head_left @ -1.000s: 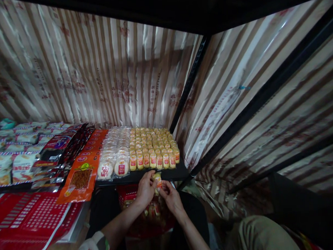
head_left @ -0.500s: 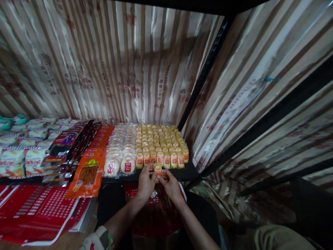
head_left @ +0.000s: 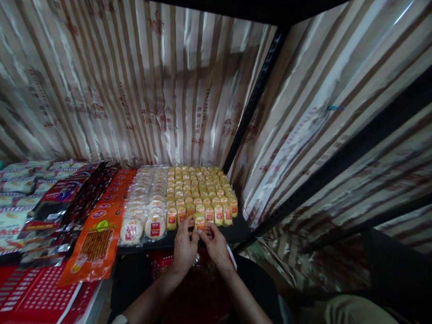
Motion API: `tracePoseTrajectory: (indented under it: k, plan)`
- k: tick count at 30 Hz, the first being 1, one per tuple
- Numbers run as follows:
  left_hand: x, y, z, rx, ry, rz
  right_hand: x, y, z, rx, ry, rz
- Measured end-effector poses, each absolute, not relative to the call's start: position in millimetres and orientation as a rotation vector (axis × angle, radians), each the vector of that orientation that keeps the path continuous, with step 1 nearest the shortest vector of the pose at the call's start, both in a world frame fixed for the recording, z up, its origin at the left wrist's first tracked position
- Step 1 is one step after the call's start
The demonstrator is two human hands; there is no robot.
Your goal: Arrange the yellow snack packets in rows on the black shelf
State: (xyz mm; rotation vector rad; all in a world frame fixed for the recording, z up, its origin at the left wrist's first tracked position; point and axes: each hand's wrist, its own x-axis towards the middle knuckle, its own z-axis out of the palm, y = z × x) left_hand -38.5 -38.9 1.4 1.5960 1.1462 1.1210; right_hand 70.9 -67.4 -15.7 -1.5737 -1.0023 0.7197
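Note:
Between my two hands is a small yellow wrapped cake (head_left: 199, 221) with an orange-red label, upright at the front of the shelf. My left hand (head_left: 185, 243) pinches its left side with the fingertips. From the right, my right hand (head_left: 215, 243) grips the same cake with thumb and fingers. Just behind it stand tight rows of similar yellow wrapped cakes (head_left: 195, 188). To their left lie rows of round white wrapped cakes (head_left: 155, 226) with red labels. Whether the held cake touches the row behind, I cannot tell.
An orange snack packet (head_left: 94, 232) overhangs the black shelf (head_left: 239, 231) edge, beside dark red packets (head_left: 54, 200) and white packets (head_left: 9, 226). Below are red baskets (head_left: 32, 291). A black metal post (head_left: 251, 101) rises at the shelf's back corner, before striped sheeting (head_left: 135, 79).
My hands have brought the small cake closer to the front row. The view has shifted, so the shelf goods appear farther left and slightly lower.

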Motion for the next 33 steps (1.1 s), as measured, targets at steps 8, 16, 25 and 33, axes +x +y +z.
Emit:
tracePoseTrajectory:
  k: [8,16,25,33]
  plan:
    - [-8,-38,10,1.740,1.203,1.018,98,-85,-9,-1.608,-1.007,0.695]
    - [-30,-29,11,1.767,1.326,0.988,80,-69,-19,-1.742,-1.240,0.425]
    - [-45,-9,-1,1.704,1.316,1.006,56,-45,-18,-1.875,-1.200,0.364]
    - [-54,-26,-10,1.814,1.243,1.030,49,-47,-26,-1.829,-1.221,0.306]
